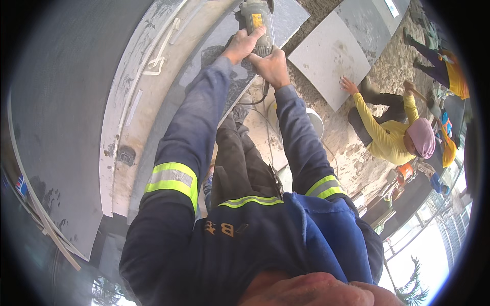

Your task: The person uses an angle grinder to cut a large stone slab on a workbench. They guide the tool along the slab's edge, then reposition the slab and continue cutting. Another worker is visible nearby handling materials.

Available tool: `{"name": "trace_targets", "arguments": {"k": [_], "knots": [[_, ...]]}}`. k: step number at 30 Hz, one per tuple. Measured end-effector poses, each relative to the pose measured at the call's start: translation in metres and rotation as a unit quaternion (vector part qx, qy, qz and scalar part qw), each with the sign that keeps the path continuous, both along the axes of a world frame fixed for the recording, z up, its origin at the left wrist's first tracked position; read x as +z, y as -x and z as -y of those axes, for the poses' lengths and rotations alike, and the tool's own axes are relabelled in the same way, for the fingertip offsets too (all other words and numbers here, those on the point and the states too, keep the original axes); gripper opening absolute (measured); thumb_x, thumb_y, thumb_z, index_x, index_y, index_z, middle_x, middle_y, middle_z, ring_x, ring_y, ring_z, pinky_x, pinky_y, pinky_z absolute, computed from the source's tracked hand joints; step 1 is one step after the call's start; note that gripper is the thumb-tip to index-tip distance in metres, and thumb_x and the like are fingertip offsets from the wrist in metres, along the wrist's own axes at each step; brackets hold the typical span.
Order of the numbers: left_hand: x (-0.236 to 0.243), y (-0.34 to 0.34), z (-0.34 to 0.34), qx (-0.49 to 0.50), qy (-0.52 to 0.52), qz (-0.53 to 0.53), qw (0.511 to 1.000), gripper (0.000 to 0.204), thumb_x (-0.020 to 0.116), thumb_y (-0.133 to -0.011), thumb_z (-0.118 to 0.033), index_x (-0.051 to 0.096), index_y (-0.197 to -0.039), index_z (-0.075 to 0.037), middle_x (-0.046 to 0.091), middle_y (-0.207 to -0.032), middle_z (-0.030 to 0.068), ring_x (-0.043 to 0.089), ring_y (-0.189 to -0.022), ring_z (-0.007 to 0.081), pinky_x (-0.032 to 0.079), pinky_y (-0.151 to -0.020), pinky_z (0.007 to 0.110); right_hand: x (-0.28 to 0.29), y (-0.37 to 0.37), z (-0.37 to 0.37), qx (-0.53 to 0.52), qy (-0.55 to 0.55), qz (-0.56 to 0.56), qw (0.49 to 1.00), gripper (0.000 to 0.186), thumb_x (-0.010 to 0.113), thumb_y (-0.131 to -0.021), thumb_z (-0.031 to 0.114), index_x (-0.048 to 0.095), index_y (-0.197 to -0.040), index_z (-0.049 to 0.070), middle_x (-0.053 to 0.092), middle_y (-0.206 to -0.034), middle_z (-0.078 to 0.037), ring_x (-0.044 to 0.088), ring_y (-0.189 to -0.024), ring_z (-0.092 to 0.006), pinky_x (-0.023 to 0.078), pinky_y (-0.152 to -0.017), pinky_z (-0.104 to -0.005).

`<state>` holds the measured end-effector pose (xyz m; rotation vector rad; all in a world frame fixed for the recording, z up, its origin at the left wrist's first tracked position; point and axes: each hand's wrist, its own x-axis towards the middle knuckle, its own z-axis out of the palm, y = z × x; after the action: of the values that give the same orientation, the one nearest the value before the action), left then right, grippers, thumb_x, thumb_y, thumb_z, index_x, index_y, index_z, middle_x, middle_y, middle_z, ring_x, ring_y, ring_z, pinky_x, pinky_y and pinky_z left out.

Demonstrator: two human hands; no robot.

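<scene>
Both of my hands hold an angle grinder [256, 19] with a grey body and a yellow label. My left hand [245, 45] wraps round its side, thumb along the top of the body. Just behind it, my right hand [273, 66] is closed round the rear end. Part of the grinder's disc [270, 6] shows at the upper edge of the picture. A dark grey stone slab [291, 19] with wet-looking patches lies beneath the tool. From the grinder's rear a black cable [265, 91] hangs down past the slab's edge.
A white bucket [315, 123] stands right of my legs. At right, a crouching person in a yellow shirt [385, 133] rests a hand on a light grey tile [332, 58] and holds a mallet [433, 107]. Another person in an orange vest [457, 76] is beyond. A large dark panel [61, 102] fills the left.
</scene>
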<state>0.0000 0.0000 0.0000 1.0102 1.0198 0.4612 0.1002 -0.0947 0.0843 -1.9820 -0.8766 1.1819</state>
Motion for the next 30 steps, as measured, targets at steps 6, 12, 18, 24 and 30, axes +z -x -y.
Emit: {"name": "trace_targets", "arguments": {"k": [6,12,18,24,30], "knots": [[-0.014,0.009,0.015,-0.017,0.008,-0.027,0.999,0.072,0.068,-0.097,-0.057,0.066,-0.124,0.009,0.072,-0.106,0.0172,0.071,-0.096,0.0232,0.057,-0.085,0.036,-0.004,0.005,0.013,0.014,0.012,0.010,1.000,0.053,0.085,-0.074,0.027,0.064,-0.098,-0.015,0.074,-0.079,-0.017,0.074,-0.070,-0.0222,0.060,-0.065,-0.0356],[-0.019,0.005,0.012,-0.023,-0.003,-0.024,0.999,0.091,0.068,-0.090,-0.068,0.065,-0.126,0.015,0.071,-0.116,0.0285,0.073,-0.103,0.0335,0.060,-0.087,0.041,-0.012,0.001,0.014,0.010,0.013,0.027,0.999,0.055,0.085,-0.073,0.028,0.065,-0.101,-0.015,0.074,-0.078,-0.019,0.073,-0.069,-0.0232,0.060,-0.066,-0.0367],[-0.006,0.007,0.019,-0.038,-0.012,-0.037,0.999,0.086,0.068,-0.092,-0.067,0.066,-0.125,0.013,0.071,-0.113,0.0241,0.073,-0.101,0.0295,0.058,-0.088,0.039,-0.003,0.003,0.021,-0.006,0.011,0.018,1.000,0.053,0.083,-0.072,0.026,0.066,-0.101,-0.015,0.074,-0.080,-0.020,0.074,-0.072,-0.0258,0.060,-0.069,-0.0383],[-0.001,0.008,0.032,-0.039,-0.004,-0.039,0.998,0.074,0.069,-0.096,-0.059,0.066,-0.125,0.009,0.072,-0.106,0.0163,0.071,-0.096,0.0227,0.057,-0.086,0.037,-0.003,0.002,0.032,0.001,0.027,0.042,0.999,0.054,0.083,-0.071,0.028,0.067,-0.102,-0.013,0.075,-0.087,-0.022,0.075,-0.081,-0.0291,0.060,-0.075,-0.0409],[0.007,0.012,0.041,-0.017,0.004,-0.036,0.999,0.073,0.070,-0.096,-0.057,0.065,-0.122,0.010,0.072,-0.105,0.0168,0.071,-0.095,0.0223,0.058,-0.084,0.035,-0.017,0.003,0.042,-0.001,0.051,0.048,0.998,0.057,0.084,-0.069,0.032,0.067,-0.102,-0.012,0.075,-0.092,-0.024,0.076,-0.087,-0.0333,0.059,-0.082,-0.0431]]}}
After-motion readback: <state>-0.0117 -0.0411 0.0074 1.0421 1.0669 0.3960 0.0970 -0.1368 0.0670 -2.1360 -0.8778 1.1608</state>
